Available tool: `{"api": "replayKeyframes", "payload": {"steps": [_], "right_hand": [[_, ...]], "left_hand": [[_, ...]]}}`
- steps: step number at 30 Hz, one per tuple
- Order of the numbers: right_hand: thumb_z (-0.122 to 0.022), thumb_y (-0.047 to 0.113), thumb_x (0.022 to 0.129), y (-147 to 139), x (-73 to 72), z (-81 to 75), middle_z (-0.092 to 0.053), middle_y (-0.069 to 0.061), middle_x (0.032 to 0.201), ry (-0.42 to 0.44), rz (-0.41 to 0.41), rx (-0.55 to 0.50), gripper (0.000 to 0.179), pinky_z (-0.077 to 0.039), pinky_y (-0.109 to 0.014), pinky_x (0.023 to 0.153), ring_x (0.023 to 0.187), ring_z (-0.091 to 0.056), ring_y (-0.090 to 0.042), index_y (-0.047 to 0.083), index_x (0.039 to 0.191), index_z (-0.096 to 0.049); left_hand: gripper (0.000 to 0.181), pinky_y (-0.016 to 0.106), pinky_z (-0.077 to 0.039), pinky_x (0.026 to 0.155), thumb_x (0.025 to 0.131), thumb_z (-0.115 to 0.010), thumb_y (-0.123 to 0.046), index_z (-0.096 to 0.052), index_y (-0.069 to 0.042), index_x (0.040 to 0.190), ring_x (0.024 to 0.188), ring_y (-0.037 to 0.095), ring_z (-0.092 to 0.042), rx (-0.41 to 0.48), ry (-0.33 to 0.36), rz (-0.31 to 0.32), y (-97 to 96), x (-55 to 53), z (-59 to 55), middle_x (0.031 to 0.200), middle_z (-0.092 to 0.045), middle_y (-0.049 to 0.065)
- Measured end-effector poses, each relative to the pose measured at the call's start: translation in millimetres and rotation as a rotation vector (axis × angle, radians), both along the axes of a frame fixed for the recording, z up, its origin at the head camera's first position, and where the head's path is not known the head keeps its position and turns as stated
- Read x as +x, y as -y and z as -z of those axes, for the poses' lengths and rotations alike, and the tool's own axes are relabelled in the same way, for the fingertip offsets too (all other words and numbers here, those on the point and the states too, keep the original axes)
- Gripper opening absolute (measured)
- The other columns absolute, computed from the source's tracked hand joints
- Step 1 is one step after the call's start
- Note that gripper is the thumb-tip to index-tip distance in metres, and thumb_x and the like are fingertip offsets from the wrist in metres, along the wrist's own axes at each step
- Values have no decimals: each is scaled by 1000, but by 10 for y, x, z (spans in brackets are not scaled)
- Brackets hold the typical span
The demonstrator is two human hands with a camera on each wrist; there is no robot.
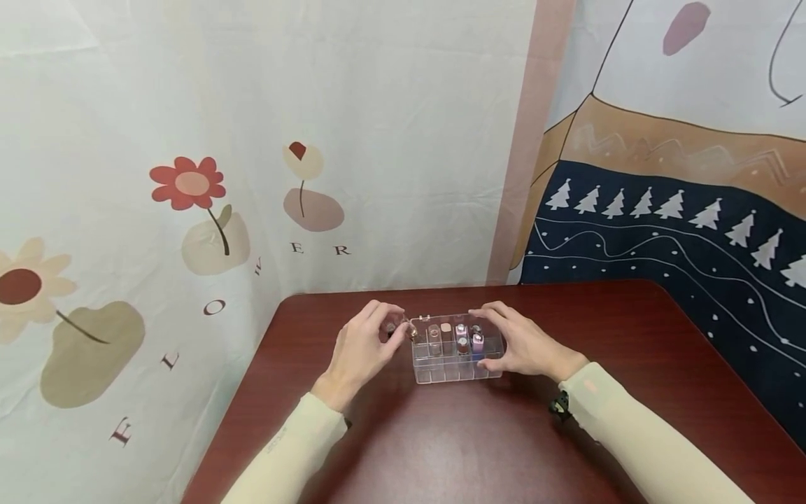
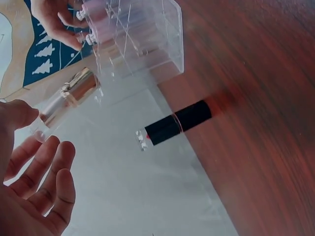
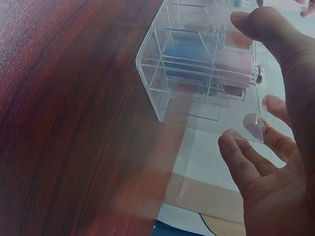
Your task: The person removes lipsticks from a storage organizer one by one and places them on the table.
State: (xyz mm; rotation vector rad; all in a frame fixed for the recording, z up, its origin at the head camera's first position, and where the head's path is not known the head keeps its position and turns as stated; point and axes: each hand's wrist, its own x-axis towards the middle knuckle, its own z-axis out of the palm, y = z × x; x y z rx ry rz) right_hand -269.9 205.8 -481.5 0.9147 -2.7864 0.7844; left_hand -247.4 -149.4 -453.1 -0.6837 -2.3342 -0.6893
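Observation:
My left hand [image 1: 362, 346] pinches a lipstick [image 2: 66, 101] with a clear cap and a rose-gold body by its capped end. The lipstick is tilted at the left end of a clear compartmented organizer [image 1: 434, 373]. My right hand [image 1: 529, 343] grips the organizer's right end, thumb at the front and fingers at the back. Several lipsticks stand in its compartments, among them a pink-topped one [image 1: 478, 342], a clear-capped one [image 1: 434, 339] and a blue one [image 3: 187, 59]. In the left wrist view a black lipstick [image 2: 179, 123] with a clear top stands beside the organizer.
The organizer is on a dark red wooden table [image 1: 441, 434], toward its far edge. Behind the table hangs a pale cloth [image 1: 403, 140] printed with flowers. A dark blue cloth [image 1: 630, 245] with white trees hangs at the right.

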Motion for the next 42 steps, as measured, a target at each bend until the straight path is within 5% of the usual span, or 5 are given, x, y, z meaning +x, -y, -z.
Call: {"api": "replayKeyframes", "payload": {"steps": [13, 24, 42], "right_hand": [[-104, 37, 85, -25, -14, 23, -58, -11, 164, 29, -3, -3, 98, -62, -63, 119, 143, -63, -34, 21, 170, -57], [-104, 38, 85, -30, -20, 18, -58, -11, 166, 35, 3, 1, 99, -61, -64, 120, 144, -63, -35, 23, 171, -56], [-103, 36, 85, -14, -9, 22, -59, -11, 164, 5, -11, 4, 98, -61, -61, 119, 143, -63, -33, 19, 170, -57]], "left_hand": [[22, 30, -64, 70, 99, -91, -12, -81, -15, 118, 81, 13, -77, 17, -22, -39, 246, -33, 41, 104, -75, -2], [21, 32, -64, 69, 98, -91, -15, -81, -16, 117, 81, 13, -77, 3, 35, -96, 428, -70, 102, 105, -75, -2], [21, 39, -64, 69, 99, -91, -16, -82, -18, 118, 81, 13, -77, -58, 152, -168, 576, -252, 366, 109, -76, -1]]}}
